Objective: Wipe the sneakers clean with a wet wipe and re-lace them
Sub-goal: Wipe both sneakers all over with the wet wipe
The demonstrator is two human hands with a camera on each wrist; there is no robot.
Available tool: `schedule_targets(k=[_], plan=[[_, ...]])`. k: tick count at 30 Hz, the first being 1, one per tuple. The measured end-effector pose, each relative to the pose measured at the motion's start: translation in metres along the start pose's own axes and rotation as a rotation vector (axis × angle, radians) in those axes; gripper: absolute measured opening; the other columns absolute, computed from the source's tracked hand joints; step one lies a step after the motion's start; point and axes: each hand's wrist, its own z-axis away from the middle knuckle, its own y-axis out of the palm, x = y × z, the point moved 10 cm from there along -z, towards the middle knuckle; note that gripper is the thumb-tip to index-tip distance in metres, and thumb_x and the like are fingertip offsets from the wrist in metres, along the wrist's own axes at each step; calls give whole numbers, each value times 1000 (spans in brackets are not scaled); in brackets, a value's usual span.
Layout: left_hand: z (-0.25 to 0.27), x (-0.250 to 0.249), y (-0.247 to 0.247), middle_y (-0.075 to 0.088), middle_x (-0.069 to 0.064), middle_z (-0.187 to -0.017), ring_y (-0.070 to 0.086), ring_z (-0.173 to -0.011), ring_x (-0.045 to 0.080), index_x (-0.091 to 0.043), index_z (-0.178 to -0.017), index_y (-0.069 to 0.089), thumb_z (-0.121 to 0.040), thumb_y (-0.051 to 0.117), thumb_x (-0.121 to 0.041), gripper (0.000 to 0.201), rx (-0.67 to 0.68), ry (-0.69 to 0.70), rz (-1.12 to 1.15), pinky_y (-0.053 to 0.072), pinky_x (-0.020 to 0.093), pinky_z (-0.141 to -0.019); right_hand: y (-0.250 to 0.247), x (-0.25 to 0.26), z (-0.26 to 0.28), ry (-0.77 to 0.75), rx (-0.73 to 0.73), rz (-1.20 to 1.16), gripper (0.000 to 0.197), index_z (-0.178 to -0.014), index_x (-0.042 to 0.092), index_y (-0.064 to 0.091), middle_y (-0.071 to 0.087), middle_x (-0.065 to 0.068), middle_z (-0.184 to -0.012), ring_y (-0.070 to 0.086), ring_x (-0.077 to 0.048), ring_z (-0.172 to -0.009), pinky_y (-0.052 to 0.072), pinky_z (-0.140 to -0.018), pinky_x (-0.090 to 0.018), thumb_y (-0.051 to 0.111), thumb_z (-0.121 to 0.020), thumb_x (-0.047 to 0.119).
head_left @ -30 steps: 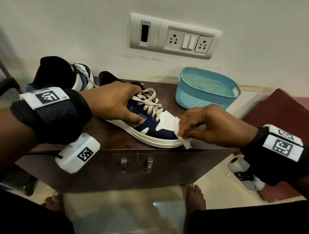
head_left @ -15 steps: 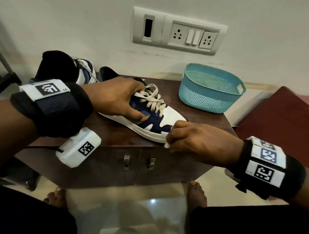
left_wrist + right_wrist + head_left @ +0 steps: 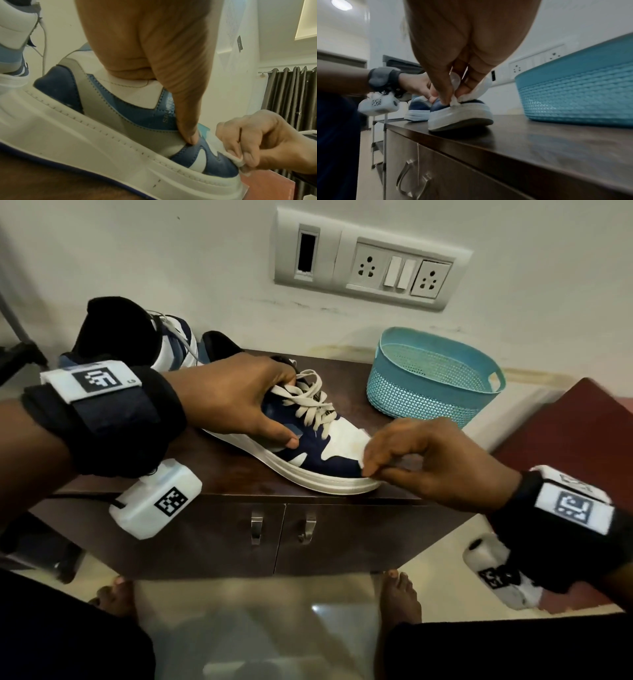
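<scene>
Steadying the laced sneaker (image 3: pixel 308 446) on the cabinet (image 3: pixel 212 474) with our left hand (image 3: pixel 236 402), our right hand (image 3: pixel 421 460) pinched the wipe (image 3: pixel 363 453) against its toe; wiping unfinished, re-lacing and the far-left sneaker (image 3: pixel 171 344) remained.

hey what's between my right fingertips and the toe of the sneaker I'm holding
The wet wipe: the right hand pinches it against the sneaker's toe, clearest in the right wrist view.

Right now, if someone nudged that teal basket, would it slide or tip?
The teal basket would probably slide: its base looks wide and flat on the cabinet top. It likely weighs little, since its perforated walls look thin and nothing shows inside. Tipping seems unlikely; it sits low.
</scene>
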Motion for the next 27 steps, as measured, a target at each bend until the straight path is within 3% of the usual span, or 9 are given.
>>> schedule_targets(k=[4,8,12,15,18,21,23,27], plan=[[0,1,0,65,-10,-82,60,-76,1,-28,-87,58,-67,85,-56,43,7,-4,14,43,19,-63,24,25,-21,-111,59,32,10,-94,14,81,76,4,-102,69,-11,-95,53,-82,-21,75,-88,9],[1,1,0,64,-10,-81,58,-78,-3,-26,-87,58,-68,85,-54,43,16,-2,9,41,12,-61,32,24,-20,-135,105,50,10,-94,13,80,75,2,-103,70,-14,-98,55,-84,-33,76,-88,7],[0,2,1,65,-7,-84,60,-76,6,-22,-90,61,-70,84,-54,44,32,4,-22,43,18,-63,1,-13,1,47,56,-58,6,-92,15,81,75,6,-100,72,-12,-96,56,-86,-32,79,-88,11],[-2,1,2,65,-6,-82,59,-74,9,-20,-88,62,-70,84,-53,44,36,17,-14,43,22,-65,-9,-58,22,265,105,91,19,-86,30,80,76,12,-92,72,-10,-85,57,-81,-39,82,-84,11],[-1,-1,1,63,-5,-81,57,-77,7,-22,-86,57,-70,86,-52,44,29,43,-2,42,23,-63,-33,-87,37,459,-20,57,26,-78,29,79,77,8,-85,72,-11,-80,56,-83,-40,83,-80,3],[-2,-9,-2,54,-9,-80,52,-74,7,-28,-85,45,-70,87,-50,49,26,101,-86,35,28,-63,-48,-77,34,453,-160,-97,19,-84,23,79,78,7,-85,71,-5,-79,53,-77,-19,84,-79,5],[-4,-17,-7,51,-13,-84,48,-76,6,-29,-90,44,-70,84,-52,50,-2,156,-215,33,33,-72,-44,-67,27,430,-180,-174,21,-91,19,79,79,8,-89,70,1,-80,50,-78,-10,84,-78,4],[-5,-10,-17,54,-7,-100,51,-99,24,-24,-107,53,-70,75,-65,59,-81,143,-442,35,42,-88,-25,-62,16,426,-180,-362,24,-102,10,77,78,-12,-93,69,-10,-79,58,-81,-20,80,-80,-1]])
